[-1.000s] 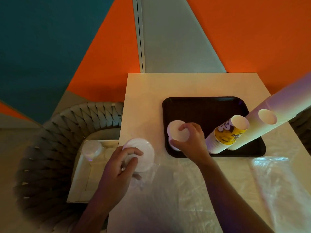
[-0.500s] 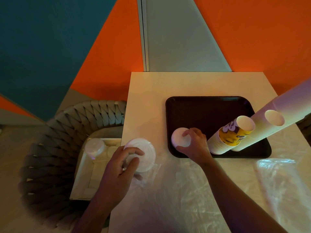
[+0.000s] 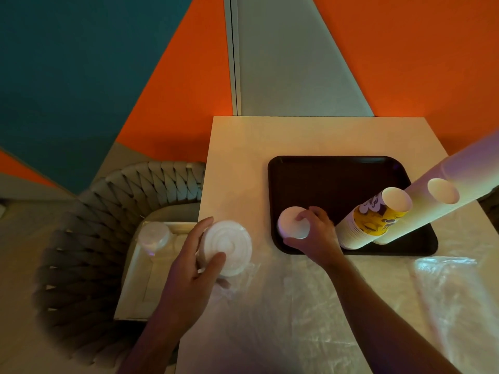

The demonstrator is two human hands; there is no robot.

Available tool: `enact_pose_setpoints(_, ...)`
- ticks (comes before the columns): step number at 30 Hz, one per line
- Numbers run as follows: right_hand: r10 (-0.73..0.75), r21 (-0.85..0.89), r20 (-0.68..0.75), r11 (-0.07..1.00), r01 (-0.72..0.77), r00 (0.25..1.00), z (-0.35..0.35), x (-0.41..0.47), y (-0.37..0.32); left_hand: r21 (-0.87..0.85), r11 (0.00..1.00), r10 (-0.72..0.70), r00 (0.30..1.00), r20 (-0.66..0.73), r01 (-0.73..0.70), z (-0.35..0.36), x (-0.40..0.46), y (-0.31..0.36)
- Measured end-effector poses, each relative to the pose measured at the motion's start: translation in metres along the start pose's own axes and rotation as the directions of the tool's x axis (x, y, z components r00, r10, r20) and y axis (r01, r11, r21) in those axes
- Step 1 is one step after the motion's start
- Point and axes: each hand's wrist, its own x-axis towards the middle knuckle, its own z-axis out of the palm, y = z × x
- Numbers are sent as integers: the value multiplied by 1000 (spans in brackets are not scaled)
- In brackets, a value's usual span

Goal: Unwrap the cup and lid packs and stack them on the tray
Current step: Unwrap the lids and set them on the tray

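Head view: two cup stacks (image 3: pixel 375 220) already stand on the tray (image 3: pixel 324 174). Right hand (image 3: pixel 314 236) fingers grip a small lid stack (image 3: pixel 293 222) at the tray's near-left corner. Left hand (image 3: pixel 194 265) fingers grip a larger lid stack (image 3: pixel 229 247), left of the tray, seemingly not yet placed.

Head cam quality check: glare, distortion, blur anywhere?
Head view: dim, warm light; glare on the plastic wrap at lower right; wide-angle bend leans the cup stacks outward; left hand and lid stack slightly soft.
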Motion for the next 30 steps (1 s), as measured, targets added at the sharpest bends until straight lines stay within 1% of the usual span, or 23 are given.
enact_pose_setpoints(2, -6, -12, -39, 1000, 5, 999, -8, -6, -11, -7, 1000, 4, 1000, 2, -4, 0, -2, 2)
enact_pose_setpoints(3, -24, 16, -64, 1000, 25, 998, -13, -10, -19, -16, 1000, 11, 1000, 3, -11, 0, -2, 4)
enact_pose_setpoints(5, -91, 134, -103, 985, 104, 990, -22, -21, -37, -15, 999, 30, 1000, 6, -29, 1, -3, 6)
enact_pose_setpoints(7, -190, 289, -129, 932, 220, 973, -30, -36, -58, 0, 999, 47, 999, 14, -48, 3, -4, 9)
enact_pose_setpoints(9, -279, 382, -108, 875, 298, 954, -37, -54, -81, 12, 998, 65, 998, 20, -65, 5, -4, 12)
enact_pose_setpoints(11, -339, 435, -64, 837, 332, 939, -40, -69, -99, 14, 996, 87, 996, 23, -88, 6, -6, 14)
enact_pose_setpoints(14, -353, 460, -26, 826, 325, 935, -42, -80, -112, -2, 994, 109, 993, 34, -109, 6, -6, 15)
enact_pose_setpoints(20, -290, 468, -6, 845, 259, 957, -50, -90, -117, 33, 985, 170, 985, 28, -171, 5, -8, 16)
enact_pose_setpoints(27, -250, 564, 24, 803, 193, 968, -56, -91, -119, 42, 982, 182, 983, 29, -183, 3, -13, 16)
enact_pose_setpoints(30, -256, 608, 83, 779, 155, 963, -59, -92, -118, 37, 984, 172, 984, 38, -173, 3, -13, 20)
